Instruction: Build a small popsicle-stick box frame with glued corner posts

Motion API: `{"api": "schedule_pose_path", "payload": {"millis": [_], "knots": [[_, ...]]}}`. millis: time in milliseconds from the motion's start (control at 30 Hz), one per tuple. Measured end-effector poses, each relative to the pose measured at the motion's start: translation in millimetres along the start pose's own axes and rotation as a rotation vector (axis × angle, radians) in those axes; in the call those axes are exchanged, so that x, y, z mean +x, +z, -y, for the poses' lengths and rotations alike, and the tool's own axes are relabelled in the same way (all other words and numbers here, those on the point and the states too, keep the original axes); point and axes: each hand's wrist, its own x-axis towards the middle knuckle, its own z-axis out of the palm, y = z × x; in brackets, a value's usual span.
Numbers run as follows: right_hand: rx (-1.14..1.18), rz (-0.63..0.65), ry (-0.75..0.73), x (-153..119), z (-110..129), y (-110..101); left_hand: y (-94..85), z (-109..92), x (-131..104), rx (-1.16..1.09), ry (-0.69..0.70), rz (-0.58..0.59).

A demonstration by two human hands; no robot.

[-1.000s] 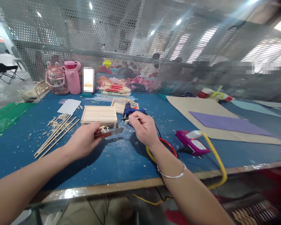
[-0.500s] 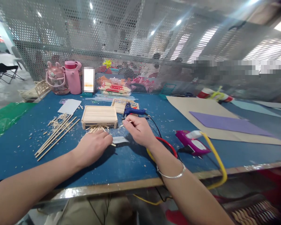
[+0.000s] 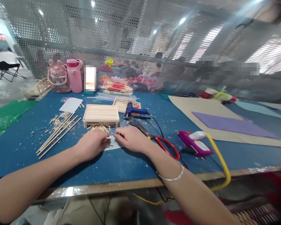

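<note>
My left hand [image 3: 91, 144] is closed on a short wooden stick [image 3: 108, 137], whose pale end pokes out past the fingers. Facing it a small gap away, my right hand [image 3: 130, 137] has its thumb and fingers pinched together; what they hold, if anything, is too small to make out. Both hands are low over a white sheet of paper [image 3: 114, 144]. Just beyond them stands a small box-like frame of wooden sticks [image 3: 101, 113] with a slatted top. Cut stick pieces [image 3: 98, 127] lie in a heap at its front.
Right of the frame lie a blue glue gun [image 3: 137, 111] and red-handled scissors [image 3: 166, 147]. A purple device [image 3: 195, 145] with a yellow cable rests farther right, near purple card [image 3: 231, 125]. Long sticks [image 3: 58, 134] lie at left. Pink bottles [image 3: 75, 76] stand at the back.
My right hand has come down and toward me, from beside the glue gun to just across from my left hand. The scissors show more fully now. My left hand keeps its stick.
</note>
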Motion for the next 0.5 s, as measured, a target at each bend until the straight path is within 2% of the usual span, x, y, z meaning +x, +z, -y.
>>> {"api": "schedule_pose_path", "payload": {"millis": [200, 500], "knots": [[-0.235, 0.037, 0.055, 2, 11, 10, -0.5, 1, 1, -0.035, -0.011, 0.006], [-0.246, 0.079, 0.016, 1, 13, 5, 1.0, 2, 1, 0.030, 0.015, -0.014]]}}
